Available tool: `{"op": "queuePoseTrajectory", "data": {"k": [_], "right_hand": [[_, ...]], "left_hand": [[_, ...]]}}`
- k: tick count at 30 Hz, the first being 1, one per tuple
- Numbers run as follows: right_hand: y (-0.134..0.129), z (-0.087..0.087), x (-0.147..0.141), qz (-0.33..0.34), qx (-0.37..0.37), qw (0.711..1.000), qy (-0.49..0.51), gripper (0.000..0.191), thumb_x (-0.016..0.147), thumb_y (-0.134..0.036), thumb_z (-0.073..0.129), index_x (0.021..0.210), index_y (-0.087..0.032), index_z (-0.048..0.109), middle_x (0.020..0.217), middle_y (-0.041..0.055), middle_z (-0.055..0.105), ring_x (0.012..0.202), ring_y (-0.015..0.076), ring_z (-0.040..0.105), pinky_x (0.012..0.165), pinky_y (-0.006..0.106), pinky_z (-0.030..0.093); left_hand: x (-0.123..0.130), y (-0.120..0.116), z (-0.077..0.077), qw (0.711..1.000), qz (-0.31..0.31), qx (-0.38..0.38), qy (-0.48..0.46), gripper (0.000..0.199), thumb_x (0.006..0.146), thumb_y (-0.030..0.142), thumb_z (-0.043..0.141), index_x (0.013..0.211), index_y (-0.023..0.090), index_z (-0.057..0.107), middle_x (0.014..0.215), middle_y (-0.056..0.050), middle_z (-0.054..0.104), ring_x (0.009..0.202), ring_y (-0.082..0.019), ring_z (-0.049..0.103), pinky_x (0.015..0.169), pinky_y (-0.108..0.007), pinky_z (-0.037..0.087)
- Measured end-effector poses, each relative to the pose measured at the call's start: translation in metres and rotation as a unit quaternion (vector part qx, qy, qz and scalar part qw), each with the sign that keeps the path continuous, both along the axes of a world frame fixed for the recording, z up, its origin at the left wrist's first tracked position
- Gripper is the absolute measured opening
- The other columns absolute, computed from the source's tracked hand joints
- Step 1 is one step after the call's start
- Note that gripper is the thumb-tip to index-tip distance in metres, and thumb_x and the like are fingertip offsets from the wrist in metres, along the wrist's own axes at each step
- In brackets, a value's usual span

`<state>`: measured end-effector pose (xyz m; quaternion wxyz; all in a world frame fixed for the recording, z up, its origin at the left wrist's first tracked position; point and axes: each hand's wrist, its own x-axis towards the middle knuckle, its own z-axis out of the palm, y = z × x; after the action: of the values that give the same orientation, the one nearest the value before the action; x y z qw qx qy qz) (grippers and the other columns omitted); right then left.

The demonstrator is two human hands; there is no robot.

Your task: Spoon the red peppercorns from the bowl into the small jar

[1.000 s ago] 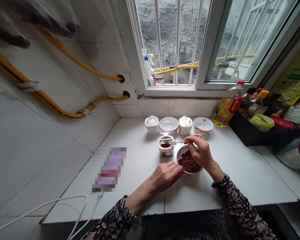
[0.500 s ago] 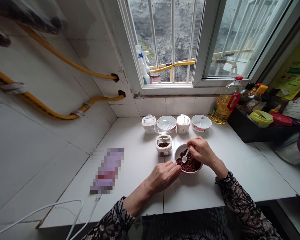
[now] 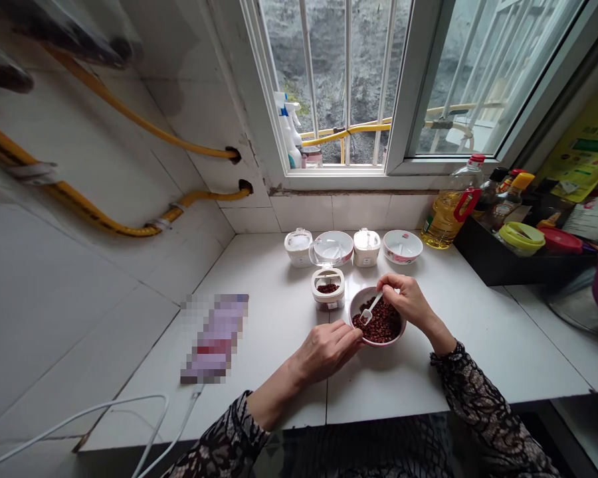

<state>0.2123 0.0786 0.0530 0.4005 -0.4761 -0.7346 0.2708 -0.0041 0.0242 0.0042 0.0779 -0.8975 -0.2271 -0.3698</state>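
Note:
A bowl [image 3: 389, 330] of dark red-brown grains stands on the white tiled counter [image 3: 379, 392]. My left hand [image 3: 329, 346] grips its left rim, fingers pressed together. Closed round the handle of a small white spoon [image 3: 370, 312], my right hand [image 3: 402, 296] is over the bowl's right side, and the spoon's tip is at the grains. Just left and behind the bowl is an open clear-sided container [image 3: 327, 299] holding similar grains.
Behind stand two white-lidded containers [image 3: 298, 249] [image 3: 366, 249] and two bowls [image 3: 331, 249] [image 3: 402, 247]. An oil bottle [image 3: 446, 212] and a black rack [image 3: 493, 262] of bottles are at the right. A blurred purple object [image 3: 214, 338] with a white cable lies left.
The spoon has tilted and its tip has shifted slightly left over the grains. My right hand has moved a little to the right. The left hand still holds the rim.

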Motion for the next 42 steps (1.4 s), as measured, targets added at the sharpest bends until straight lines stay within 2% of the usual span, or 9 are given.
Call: {"op": "queuePoseTrajectory", "data": {"k": [5, 10, 13, 25, 31, 33, 35, 38, 42], "right_hand": [[0.001, -0.002, 0.001, -0.017, -0.057, 0.997, 0.049, 0.017, 0.073, -0.025, 0.046, 0.068, -0.021, 0.062, 0.049, -0.004, 0.05, 0.048, 0.0137, 0.047, 0.051, 0.025, 0.037], [0.002, 0.0, 0.001, -0.033, 0.036, 0.998, -0.032, 0.018, 0.074, -0.021, 0.047, 0.063, -0.022, 0.062, 0.058, 0.0, 0.062, 0.059, 0.0159, 0.055, 0.066, 0.028, 0.044], [0.003, 0.0, -0.001, -0.029, 0.049, 0.997, -0.047, 0.02, 0.075, -0.02, 0.046, 0.063, -0.022, 0.063, 0.06, 0.0006, 0.065, 0.06, 0.0162, 0.056, 0.07, 0.029, 0.045], [0.004, -0.006, 0.002, -0.033, -0.021, 0.999, 0.013, 0.018, 0.074, -0.023, 0.045, 0.066, -0.022, 0.062, 0.049, -0.0037, 0.051, 0.048, 0.0137, 0.046, 0.052, 0.026, 0.038], [0.0, -0.007, -0.006, 0.013, 0.06, 0.994, -0.091, 0.02, 0.076, -0.017, 0.047, 0.065, -0.022, 0.062, 0.069, 0.0016, 0.071, 0.07, 0.0184, 0.061, 0.083, 0.035, 0.044], [-0.002, -0.007, -0.008, 0.04, 0.056, 0.992, -0.101, 0.021, 0.076, -0.015, 0.047, 0.065, -0.023, 0.063, 0.069, 0.0013, 0.071, 0.071, 0.0184, 0.06, 0.086, 0.035, 0.043], [-0.003, -0.006, -0.008, 0.045, 0.042, 0.994, -0.085, 0.02, 0.076, -0.016, 0.047, 0.065, -0.022, 0.062, 0.068, 0.0013, 0.07, 0.071, 0.0182, 0.059, 0.083, 0.034, 0.044], [-0.002, -0.004, -0.005, 0.028, -0.004, 0.999, -0.028, 0.019, 0.075, -0.02, 0.045, 0.065, -0.022, 0.062, 0.06, -0.0001, 0.063, 0.062, 0.0165, 0.055, 0.069, 0.03, 0.044], [0.001, -0.002, -0.002, 0.006, -0.081, 0.996, 0.043, 0.017, 0.07, -0.026, 0.046, 0.066, -0.021, 0.061, 0.05, -0.0041, 0.049, 0.05, 0.0131, 0.045, 0.053, 0.026, 0.036]], "left_hand": [[0.0, 0.0, 0.0, 1.0, -0.002, 0.001, -0.003, 0.014, 0.102, 0.02, 0.043, 0.099, 0.015, 0.055, 0.072, -0.002, 0.065, 0.061, -0.013, 0.059, 0.051, -0.024, 0.046], [0.001, 0.0, -0.001, 1.0, 0.002, 0.007, -0.005, 0.015, 0.102, 0.021, 0.043, 0.097, 0.015, 0.056, 0.071, -0.002, 0.064, 0.06, -0.013, 0.059, 0.051, -0.024, 0.045], [0.001, 0.0, -0.001, 1.0, 0.003, 0.009, -0.004, 0.015, 0.102, 0.02, 0.043, 0.097, 0.015, 0.056, 0.071, -0.002, 0.065, 0.06, -0.014, 0.059, 0.05, -0.024, 0.045], [0.0, 0.0, -0.001, 1.0, 0.006, 0.006, 0.0, 0.016, 0.102, 0.02, 0.042, 0.097, 0.015, 0.057, 0.071, -0.002, 0.064, 0.061, -0.013, 0.059, 0.051, -0.024, 0.047], [0.001, 0.0, 0.0, 1.0, 0.009, 0.01, 0.002, 0.017, 0.103, 0.02, 0.042, 0.096, 0.015, 0.057, 0.069, -0.001, 0.064, 0.059, -0.014, 0.058, 0.049, -0.025, 0.045], [0.001, 0.0, 0.0, 1.0, 0.01, 0.013, 0.0, 0.016, 0.102, 0.02, 0.043, 0.096, 0.014, 0.057, 0.069, -0.001, 0.063, 0.058, -0.014, 0.057, 0.049, -0.025, 0.044], [0.001, 0.0, 0.001, 1.0, 0.008, 0.015, -0.002, 0.016, 0.103, 0.02, 0.043, 0.096, 0.014, 0.057, 0.069, -0.001, 0.063, 0.058, -0.014, 0.057, 0.049, -0.025, 0.043], [0.001, 0.0, 0.001, 1.0, 0.004, 0.012, -0.002, 0.017, 0.103, 0.02, 0.043, 0.095, 0.014, 0.057, 0.069, -0.001, 0.064, 0.057, -0.014, 0.057, 0.049, -0.025, 0.043], [0.001, 0.0, 0.0, 1.0, 0.004, 0.009, -0.002, 0.017, 0.103, 0.02, 0.043, 0.094, 0.015, 0.056, 0.069, -0.001, 0.064, 0.058, -0.013, 0.058, 0.049, -0.024, 0.043]]}}
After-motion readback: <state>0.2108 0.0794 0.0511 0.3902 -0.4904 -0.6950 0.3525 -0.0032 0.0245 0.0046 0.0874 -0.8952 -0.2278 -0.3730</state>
